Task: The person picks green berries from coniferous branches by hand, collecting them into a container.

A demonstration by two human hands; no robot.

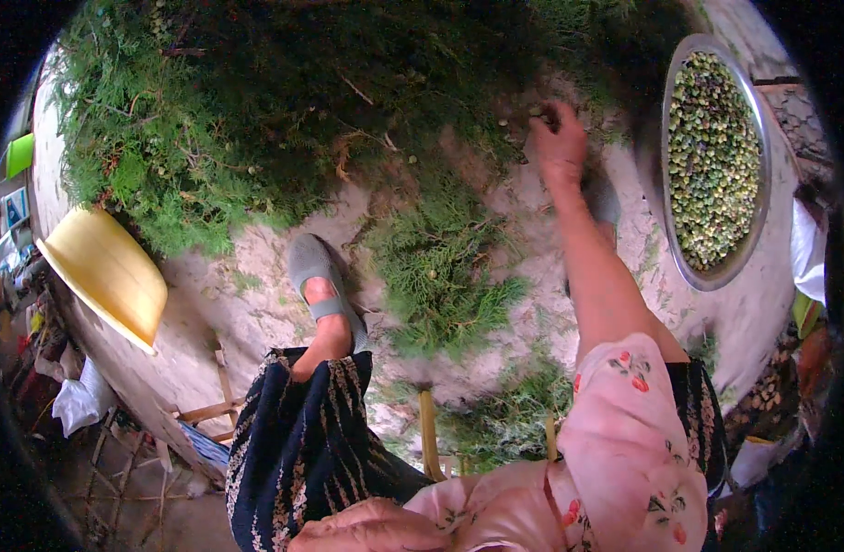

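My right hand (558, 143) reaches forward to the lower edge of a big heap of green conifer branches (210, 110). Its fingertips are closed together among small round green cones, and what they hold is too small to make out. A loose sprig (436, 258) lies on the pale ground between my feet. To the right of that hand, a wide steel bowl (711, 161) is full of small green and yellowish cones. My left hand (353, 529) rests low by my lap at the bottom edge, its fingers not clearly visible.
A yellow plastic basin (104, 267) sits at the left. My feet in grey shoes (321, 276) are on the dusty ground (256, 239). Wooden frames and white sacks (77, 400) lie at the lower left. More sacks and oddments line the right edge.
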